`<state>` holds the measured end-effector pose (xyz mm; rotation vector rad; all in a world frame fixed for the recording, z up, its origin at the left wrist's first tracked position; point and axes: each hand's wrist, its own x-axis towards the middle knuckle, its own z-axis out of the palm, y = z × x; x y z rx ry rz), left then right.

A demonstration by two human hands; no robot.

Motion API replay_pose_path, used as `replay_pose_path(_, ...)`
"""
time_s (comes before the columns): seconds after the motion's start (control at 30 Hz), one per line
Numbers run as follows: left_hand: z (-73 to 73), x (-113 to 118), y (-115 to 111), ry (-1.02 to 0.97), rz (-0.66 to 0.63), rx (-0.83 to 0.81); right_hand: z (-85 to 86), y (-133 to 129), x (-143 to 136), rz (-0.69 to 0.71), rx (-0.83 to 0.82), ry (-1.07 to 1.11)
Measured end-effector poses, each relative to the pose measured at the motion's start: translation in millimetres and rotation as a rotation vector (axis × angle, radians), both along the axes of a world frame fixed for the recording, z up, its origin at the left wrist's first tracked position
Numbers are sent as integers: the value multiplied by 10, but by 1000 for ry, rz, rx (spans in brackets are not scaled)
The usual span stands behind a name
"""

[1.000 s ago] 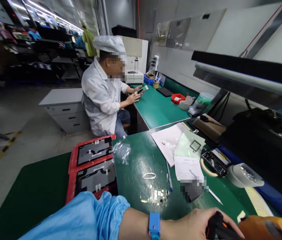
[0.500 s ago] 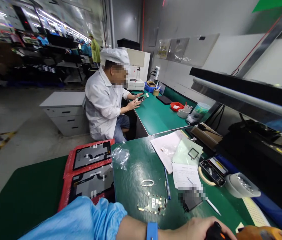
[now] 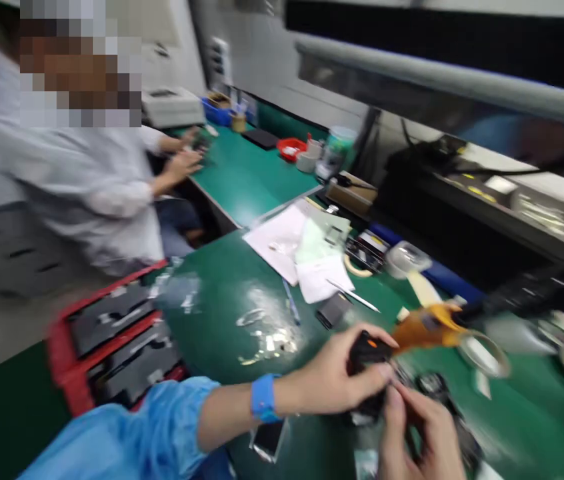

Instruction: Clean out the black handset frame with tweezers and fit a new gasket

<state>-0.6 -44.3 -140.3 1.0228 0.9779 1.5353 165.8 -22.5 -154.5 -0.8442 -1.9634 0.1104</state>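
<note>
My left hand, with a blue wristband, is wrapped around a black device that has an orange button. Against the device's right side, the fingers of my right hand are pinched together; anything between them is too small and blurred to tell. Left of my hands, a circuit board lies on the green table, near a white loop. A dark square item rests just beyond my left hand. Below my wrist lies a phone-like part.
Papers and a white pen lie farther back. An orange tool and a tape roll are at right. Red padding holds dark panels at left. A person in white handles something at the adjoining table.
The view has turned right and down. My right hand has come into view, and its fingers now meet at the black device in my left hand.
</note>
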Motion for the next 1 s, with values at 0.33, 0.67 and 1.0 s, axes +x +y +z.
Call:
replay_pose_path(0.33,-84,32,-20,-47,14,21,185,-162,-79,-64,-108,-11)
replay_pose_path(0.67,-94,12,-1,-19,25,13,160,-179,-88,-83,-97,-6)
replay_pose_path(1.0,-110,-42,9,-233,-72,-81,174,-169,-51,-59,-59,-62)
